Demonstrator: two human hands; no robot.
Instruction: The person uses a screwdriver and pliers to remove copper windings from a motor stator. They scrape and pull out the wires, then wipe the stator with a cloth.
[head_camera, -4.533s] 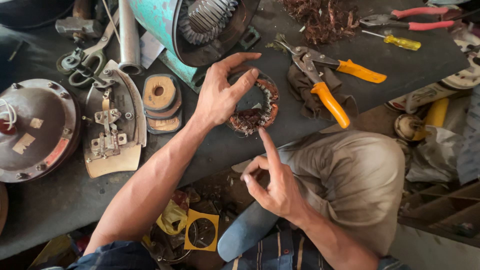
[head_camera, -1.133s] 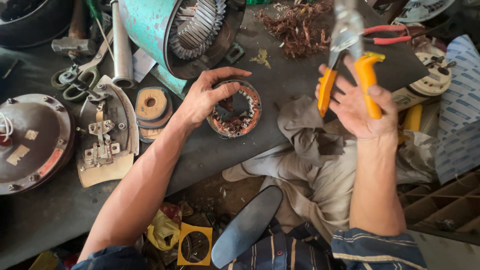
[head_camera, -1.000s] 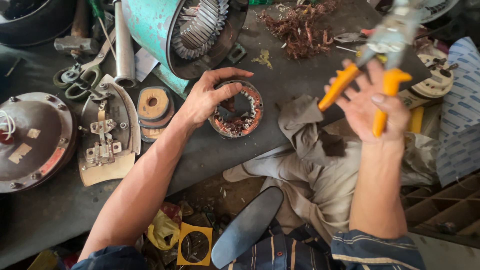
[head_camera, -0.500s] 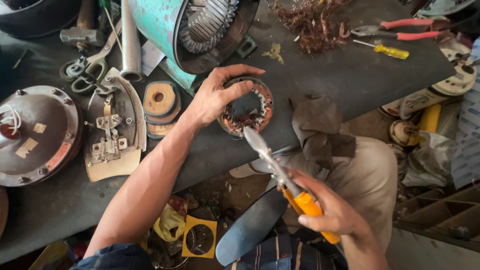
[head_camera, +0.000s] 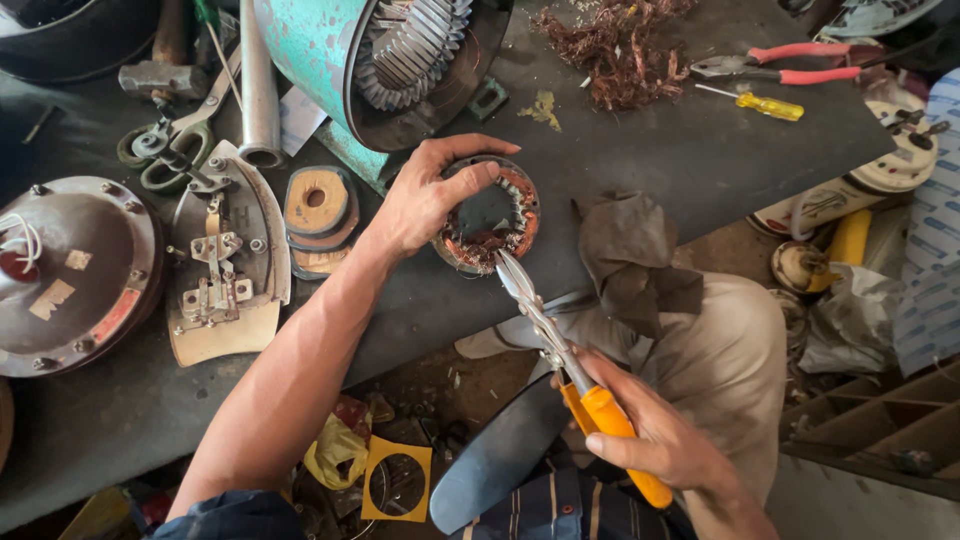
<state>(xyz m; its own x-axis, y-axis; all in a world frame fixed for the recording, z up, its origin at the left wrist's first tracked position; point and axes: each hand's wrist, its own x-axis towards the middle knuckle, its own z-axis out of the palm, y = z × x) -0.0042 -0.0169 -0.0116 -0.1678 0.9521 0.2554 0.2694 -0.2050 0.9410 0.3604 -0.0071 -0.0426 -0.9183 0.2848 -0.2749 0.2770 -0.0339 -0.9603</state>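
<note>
One round motor coil with copper windings sits at the near edge of the dark surface. The left hand grips its rim, fingers curled over the top. The right hand is closed around the orange handles of snips, whose blade tips touch the coil's near side. A grey rag lies just beside it.

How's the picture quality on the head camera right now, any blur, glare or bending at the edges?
Head view: sharp in the middle, with the left hand on the copper-wound ring and the right hand holding the orange-handled cutters crisp; soft even daylight, faint shadows; mild sheen on the round metal cover; wide-lens bending curves the table edge; dark corners.
</note>
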